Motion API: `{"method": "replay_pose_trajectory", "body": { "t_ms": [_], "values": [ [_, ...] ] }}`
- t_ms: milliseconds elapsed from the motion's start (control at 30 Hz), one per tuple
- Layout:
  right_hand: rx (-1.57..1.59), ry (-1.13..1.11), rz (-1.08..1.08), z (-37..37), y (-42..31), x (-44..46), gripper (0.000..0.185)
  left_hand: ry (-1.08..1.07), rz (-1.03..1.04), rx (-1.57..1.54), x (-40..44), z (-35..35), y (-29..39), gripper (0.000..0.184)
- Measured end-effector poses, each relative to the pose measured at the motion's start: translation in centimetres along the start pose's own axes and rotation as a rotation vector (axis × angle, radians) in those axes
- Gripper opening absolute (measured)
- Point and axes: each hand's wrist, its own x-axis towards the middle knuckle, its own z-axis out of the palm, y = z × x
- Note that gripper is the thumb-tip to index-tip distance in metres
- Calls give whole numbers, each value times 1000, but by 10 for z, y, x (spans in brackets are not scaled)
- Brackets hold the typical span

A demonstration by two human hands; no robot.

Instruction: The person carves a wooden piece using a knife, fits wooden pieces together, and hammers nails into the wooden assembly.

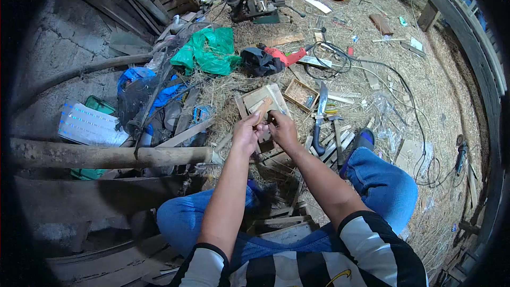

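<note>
My left hand point(246, 135) is closed around a small tan piece of wood point(264, 107), which points up and away from me. Close beside it, my right hand point(284, 132) has its fingers curled in a pinch. Something small and dark shows at those fingertips, too small to name. Under and beyond both hands lies a pale wooden board point(276, 98). To the right of the board are a small wooden box point(301, 95) with bits inside and a large knife point(321, 103) with a dark handle.
A red power tool point(287, 56) with a black cable lies ahead, beside a green plastic bag point(207, 50). At far right is an angle grinder point(460, 154). A thick bamboo pole point(111, 154) crosses at left. Wood scraps and shavings cover the ground.
</note>
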Motion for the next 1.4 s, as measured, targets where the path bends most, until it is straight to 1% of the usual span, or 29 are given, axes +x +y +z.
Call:
{"method": "replay_pose_trajectory", "body": {
  "t_ms": [100, 167, 200, 267, 300, 400, 467, 567, 900, 967, 1100, 1167, 1267, 1400],
  "values": [
    [7, 28, -10, 0, 2, -1, 22, 18, -11, 26, -1, 1, 1, 22],
    [-8, 11, -19, 2, 7, -2, 28, -33, -11, 4, 1, -2, 1, 23],
    [-8, 11, -18, 1, 5, -2, 28, -34, -12, 4, 0, -1, 2, 23],
    [34, 67, -34, 1, 1, 0, 20, -18, -21, 58, -2, 2, 4, 17],
    [34, 68, -34, 1, 1, 0, 20, -19, -21, 59, -4, 4, 6, 17],
    [2, 54, -48, 0, 2, 0, 21, -3, -9, 72, -7, 8, 9, 16],
    [-2, -24, -10, -1, 5, -1, 26, 18, 4, 34, -3, 6, 5, 20],
    [5, 11, -50, -1, 5, 0, 23, 18, -6, 56, -2, 5, 5, 21],
    [4, 27, -63, -5, 2, 0, 24, 6, -18, 90, -1, 7, 6, 23],
    [-30, -9, -35, -8, -1, 1, 24, 8, -7, 75, 0, 8, 3, 22],
    [-31, -10, -34, -4, 3, 0, 24, 26, -16, 65, 2, 7, 2, 20],
    [-7, -30, -33, -4, 3, 0, 29, 53, -9, 74, 1, 7, 5, 18],
    [25, 24, -62, -3, -3, 0, 25, 70, -15, 99, -2, 9, 10, 16],
    [31, 13, -72, -2, -5, 0, 26, 74, -10, 97, -4, 10, 12, 17]
  ]
}}
